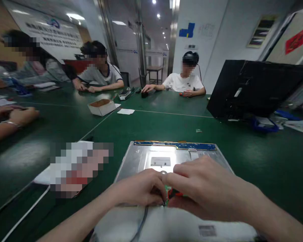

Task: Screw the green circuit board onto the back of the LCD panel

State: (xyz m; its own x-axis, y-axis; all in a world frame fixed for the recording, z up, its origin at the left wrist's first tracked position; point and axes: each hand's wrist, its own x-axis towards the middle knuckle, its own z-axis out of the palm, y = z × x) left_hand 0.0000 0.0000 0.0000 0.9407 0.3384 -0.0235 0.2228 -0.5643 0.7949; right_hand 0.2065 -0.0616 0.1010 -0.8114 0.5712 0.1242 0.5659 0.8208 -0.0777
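A flat display panel (131, 164), metal back upward, lies in front of me with a blue circuit strip (154, 144) along its far edge. My left hand (143, 188) is closed, its fingertips pinched at a small green circuit board (166, 191) at the panel's near side. A dark cable (142, 222) runs out from beneath those fingers toward me. My right hand (204, 188) curls over the same board from the right, fingers closed. Something red and black (175, 193) shows between its finger and thumb, mostly hidden. Below the hands is a pale white casing (176, 223).
A dark monitor (255, 90) stands at the right on the green table (166, 126). An open box (102, 107) and paper (126, 111) lie farther back. A blurred-out item (78, 168) and white cable (27, 213) are at left. Several people sit around the table.
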